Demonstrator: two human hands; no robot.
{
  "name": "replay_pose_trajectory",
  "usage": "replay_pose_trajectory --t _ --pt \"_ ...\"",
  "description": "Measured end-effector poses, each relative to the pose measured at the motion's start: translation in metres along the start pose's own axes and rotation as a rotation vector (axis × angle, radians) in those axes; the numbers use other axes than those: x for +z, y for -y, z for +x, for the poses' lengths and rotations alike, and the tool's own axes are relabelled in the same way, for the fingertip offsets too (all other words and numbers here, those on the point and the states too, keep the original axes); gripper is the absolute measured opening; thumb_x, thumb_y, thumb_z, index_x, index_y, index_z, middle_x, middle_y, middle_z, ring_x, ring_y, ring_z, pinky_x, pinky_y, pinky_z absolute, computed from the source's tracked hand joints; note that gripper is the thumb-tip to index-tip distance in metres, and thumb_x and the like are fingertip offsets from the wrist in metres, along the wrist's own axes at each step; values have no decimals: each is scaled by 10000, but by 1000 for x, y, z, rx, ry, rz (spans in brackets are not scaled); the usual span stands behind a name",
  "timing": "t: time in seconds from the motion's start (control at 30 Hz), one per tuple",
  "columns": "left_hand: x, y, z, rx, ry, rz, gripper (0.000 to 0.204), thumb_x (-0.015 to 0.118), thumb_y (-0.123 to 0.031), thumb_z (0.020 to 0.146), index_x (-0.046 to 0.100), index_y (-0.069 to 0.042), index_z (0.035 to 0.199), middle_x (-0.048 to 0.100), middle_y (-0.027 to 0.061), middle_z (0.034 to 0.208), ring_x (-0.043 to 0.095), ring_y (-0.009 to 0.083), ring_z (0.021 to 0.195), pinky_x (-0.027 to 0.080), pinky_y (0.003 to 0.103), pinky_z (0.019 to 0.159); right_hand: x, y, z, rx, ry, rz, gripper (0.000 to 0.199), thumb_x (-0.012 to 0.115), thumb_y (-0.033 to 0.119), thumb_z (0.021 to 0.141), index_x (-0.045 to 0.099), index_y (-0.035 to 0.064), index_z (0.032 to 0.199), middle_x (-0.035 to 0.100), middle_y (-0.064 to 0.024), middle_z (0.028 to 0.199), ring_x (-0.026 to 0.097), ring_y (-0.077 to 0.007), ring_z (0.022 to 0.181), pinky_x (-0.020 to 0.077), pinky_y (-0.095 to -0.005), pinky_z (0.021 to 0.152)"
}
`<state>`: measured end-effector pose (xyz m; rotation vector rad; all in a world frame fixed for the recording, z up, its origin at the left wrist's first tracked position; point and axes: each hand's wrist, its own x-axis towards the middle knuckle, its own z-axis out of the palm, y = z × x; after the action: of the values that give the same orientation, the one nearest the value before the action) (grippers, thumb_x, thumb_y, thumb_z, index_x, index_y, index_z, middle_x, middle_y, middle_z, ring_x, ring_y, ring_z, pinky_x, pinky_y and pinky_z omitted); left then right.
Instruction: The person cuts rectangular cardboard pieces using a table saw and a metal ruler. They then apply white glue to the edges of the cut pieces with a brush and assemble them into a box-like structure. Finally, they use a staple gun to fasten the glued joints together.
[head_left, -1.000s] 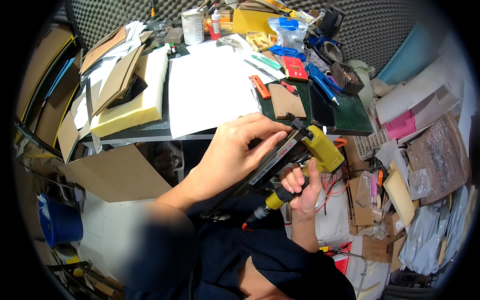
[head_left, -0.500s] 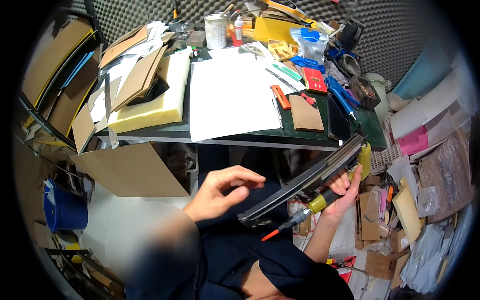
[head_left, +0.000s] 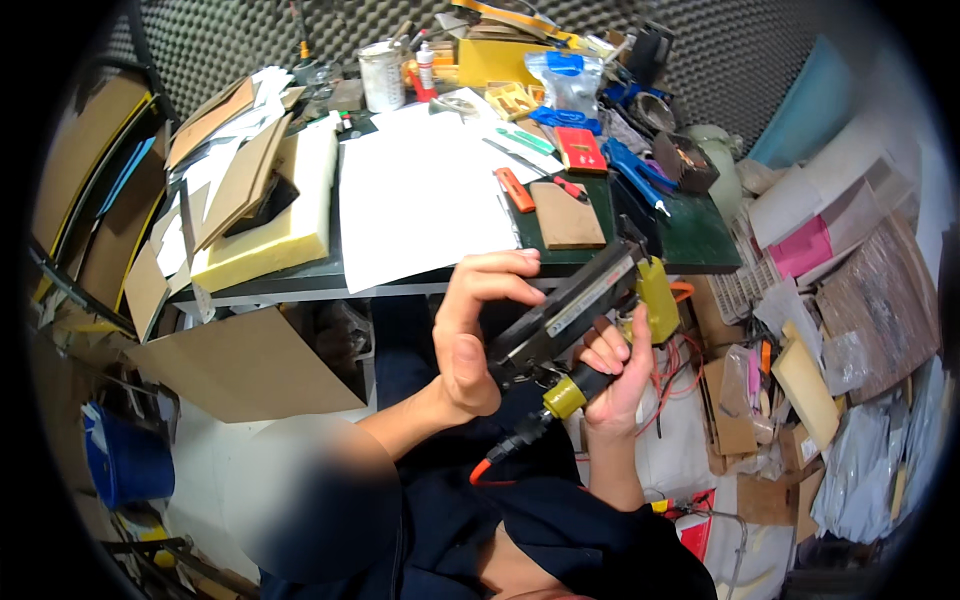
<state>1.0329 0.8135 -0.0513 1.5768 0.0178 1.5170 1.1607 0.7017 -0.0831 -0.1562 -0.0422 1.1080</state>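
Observation:
A black and olive-yellow air nail gun is held up in front of my body, its long magazine slanting down to the left. My right hand wraps round the handle, just above the olive ring and dark air fitting. From that fitting an orange-red air hose hangs toward my lap. My left hand is at the magazine's lower left end, fingers curved and spread from the thumb. Whether it touches the magazine I cannot tell.
The dark green workbench ahead carries a large white sheet, a yellow foam block, an orange cutter and a blue glue gun. A blue bin stands left. Cardboard and plastic scraps crowd the right.
The nail gun has moved left and turned, showing the magazine's labelled side. My left hand has come up to the magazine's end. The bench appears shifted left in view.

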Motion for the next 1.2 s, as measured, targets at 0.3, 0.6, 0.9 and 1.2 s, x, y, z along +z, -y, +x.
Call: replay_pose_trajectory --t 0.3,0.6,0.9,1.2 --pt "0 -4 -3 88 -49 -147 812 110 -652 943 562 19 872 574 233 1034 560 352 1061 414 464 949 14 1 -4 45 96 -171 361 412 383 1024 535 72 1160 351 80 571 312 -13 444 328 -180 487" --pt "-19 0 -15 43 167 -122 465 478 -429 948 584 22 979 575 199 1069 574 313 1036 454 404 906 15 25 -18 -44 198 -310 382 400 401 1021 546 55 1093 385 59 537 362 -61 448 346 -218 501" --pt "-118 37 -77 -319 198 721 95 632 -15 815 614 -9 908 581 102 805 570 263 753 459 344 687 42 157 -89 -1063 -269 -1535 93 534 54 947 581 -26 956 513 -56 656 465 -123 548 380 -246 540" --pt "-207 101 -153 -577 276 1273 356 637 -305 879 531 13 1000 611 231 894 615 423 810 490 488 686 6 220 43 -1018 -38 -2755 528 574 -116 720 606 80 1210 639 -174 1101 591 -391 1014 483 -375 862"
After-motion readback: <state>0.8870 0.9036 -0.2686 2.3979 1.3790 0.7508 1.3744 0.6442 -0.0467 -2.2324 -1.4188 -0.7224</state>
